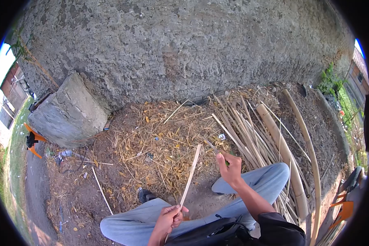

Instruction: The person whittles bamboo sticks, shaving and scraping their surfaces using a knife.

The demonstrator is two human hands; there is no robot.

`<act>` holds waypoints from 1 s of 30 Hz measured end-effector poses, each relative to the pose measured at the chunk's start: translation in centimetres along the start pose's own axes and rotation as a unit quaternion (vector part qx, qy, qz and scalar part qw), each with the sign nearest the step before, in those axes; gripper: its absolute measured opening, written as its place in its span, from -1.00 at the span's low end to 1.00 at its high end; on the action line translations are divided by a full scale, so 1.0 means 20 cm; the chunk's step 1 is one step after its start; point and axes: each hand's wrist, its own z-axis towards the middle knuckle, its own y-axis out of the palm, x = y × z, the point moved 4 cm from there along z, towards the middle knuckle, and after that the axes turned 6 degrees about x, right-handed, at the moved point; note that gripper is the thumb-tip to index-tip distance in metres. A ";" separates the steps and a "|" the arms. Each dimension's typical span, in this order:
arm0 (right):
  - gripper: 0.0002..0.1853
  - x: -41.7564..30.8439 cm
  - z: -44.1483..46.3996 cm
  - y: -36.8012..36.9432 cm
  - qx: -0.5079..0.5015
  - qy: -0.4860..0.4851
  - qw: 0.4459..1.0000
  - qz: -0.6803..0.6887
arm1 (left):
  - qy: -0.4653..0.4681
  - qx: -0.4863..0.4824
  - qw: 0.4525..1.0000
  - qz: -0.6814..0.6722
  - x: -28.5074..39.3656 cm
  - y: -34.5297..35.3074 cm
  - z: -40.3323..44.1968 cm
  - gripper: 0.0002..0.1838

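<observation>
My left hand (171, 218) is closed around the lower part of a pale bamboo strip (191, 174), which slants up and away from my lap. My right hand (230, 166) grips a knife (212, 146) by its green handle, thumb along the top, blade pointing up and to the left. The blade is a little to the right of the strip's upper end, apart from it. Both hands are above my crossed legs in light blue jeans (258, 184).
A rough wall (176, 49) rises ahead. Split bamboo strips (250, 137) and thick poles (281, 149) lie at the right. A concrete block (71, 112) stands at the left, an orange object (36, 139) beside it. Dry leaves and shavings cover the ground.
</observation>
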 end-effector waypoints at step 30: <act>-0.71 0.11 0.07 0.01 -0.042 -0.032 0.994 -0.095 | 0.118 0.125 0.980 0.101 -0.02 0.01 -0.03 -0.66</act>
